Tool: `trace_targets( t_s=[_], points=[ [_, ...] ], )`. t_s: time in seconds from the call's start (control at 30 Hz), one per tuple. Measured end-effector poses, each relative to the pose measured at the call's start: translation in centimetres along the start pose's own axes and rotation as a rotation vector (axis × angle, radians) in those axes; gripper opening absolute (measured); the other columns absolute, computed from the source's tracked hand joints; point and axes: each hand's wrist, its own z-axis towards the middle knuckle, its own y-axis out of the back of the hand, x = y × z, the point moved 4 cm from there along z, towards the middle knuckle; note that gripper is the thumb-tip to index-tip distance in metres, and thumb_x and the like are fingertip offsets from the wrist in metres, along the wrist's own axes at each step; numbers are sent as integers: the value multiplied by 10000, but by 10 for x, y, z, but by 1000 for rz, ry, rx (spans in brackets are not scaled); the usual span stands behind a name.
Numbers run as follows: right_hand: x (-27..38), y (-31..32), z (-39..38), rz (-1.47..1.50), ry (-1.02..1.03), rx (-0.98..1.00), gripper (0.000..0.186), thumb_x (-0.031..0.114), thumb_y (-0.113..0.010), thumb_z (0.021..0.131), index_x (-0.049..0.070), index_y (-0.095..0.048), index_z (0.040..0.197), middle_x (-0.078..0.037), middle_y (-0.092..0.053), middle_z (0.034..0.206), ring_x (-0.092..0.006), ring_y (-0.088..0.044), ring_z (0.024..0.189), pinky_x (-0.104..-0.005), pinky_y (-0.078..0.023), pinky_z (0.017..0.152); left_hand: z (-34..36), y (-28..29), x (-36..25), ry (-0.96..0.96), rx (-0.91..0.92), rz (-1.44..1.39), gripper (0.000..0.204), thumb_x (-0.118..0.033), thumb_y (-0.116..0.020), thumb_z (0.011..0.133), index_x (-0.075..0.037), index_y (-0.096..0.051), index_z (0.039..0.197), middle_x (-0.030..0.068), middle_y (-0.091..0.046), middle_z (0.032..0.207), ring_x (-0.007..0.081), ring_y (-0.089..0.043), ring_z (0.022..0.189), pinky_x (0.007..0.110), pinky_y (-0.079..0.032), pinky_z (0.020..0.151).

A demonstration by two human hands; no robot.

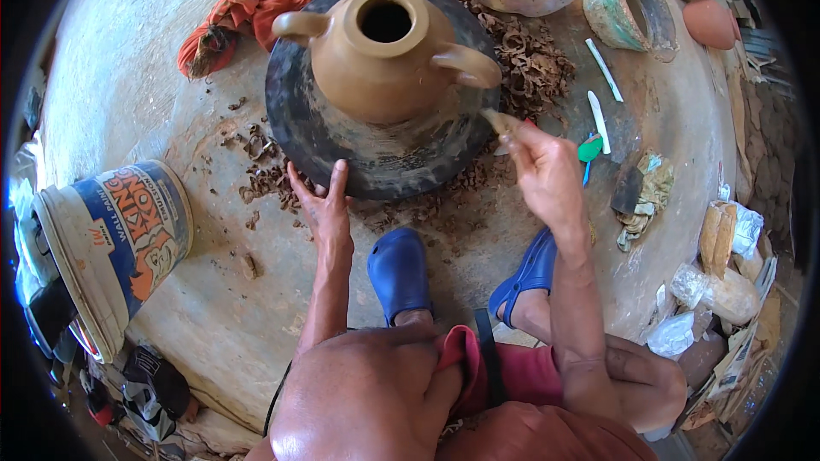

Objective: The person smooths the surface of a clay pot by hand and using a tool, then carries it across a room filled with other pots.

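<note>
The left hand [323, 205] is lying open, fingers spread, on the rim of the dark wheel [295, 124]. The right hand [542, 172] is pinching a small tool [500, 122] against the wheel beside the two-handled clay pot [389, 55], which is standing upright at the wheel's centre.

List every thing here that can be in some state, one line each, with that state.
clay pot: upright on the wheel, mouth open, two handles on.
turntable wheel: flat, smeared with clay.
left hand: fingers spread, resting on the wheel's edge.
right hand: closed on a small tool.
small tool: tip near the pot's base.
paint bucket: tipped on its side.
orange cloth: crumpled.
green-rimmed pot: lying on its side.
</note>
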Motion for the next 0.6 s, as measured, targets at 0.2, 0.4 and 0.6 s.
trace_targets(
  t_s=[0.2, 0.4, 0.6],
  points=[
    [-107, 54, -9, 77, -464, -153, 272, 107, -642, 1055, 16, -731, 1296, -92, -804, 988, -86, -679, 716, -267, -539, 648, 60, -2, -38, -194, -97, -74, 952, -510, -756, 974, -72, -284, 1675, 215, -424, 1605, 355, -489, 1393, 514, -425, 1147],
    [-206, 101, 4, 185, -486, -260, 272, 95, -623, 1056, 45, -727, 1303, -77, -792, 993, -49, -597, 631, -225, -462, 535, 153, 23, -82, -217, -14, -52, 796, -316, -691, 1033, -43, -289, 1664, 197, -522, 1517, 285, -575, 1305, 405, -489, 1104],
    [-212, 189, 56, 123, -368, -760, 292, 123, -591, 1062, 104, -744, 1310, -81, -817, 1001, -136, -703, 689, -314, -554, 637, 145, 7, -54, -383, 37, 147, 718, -134, -607, 1044, 7, -273, 1664, 144, -479, 1576, 227, -542, 1370, 357, -423, 1170]
  ],
)
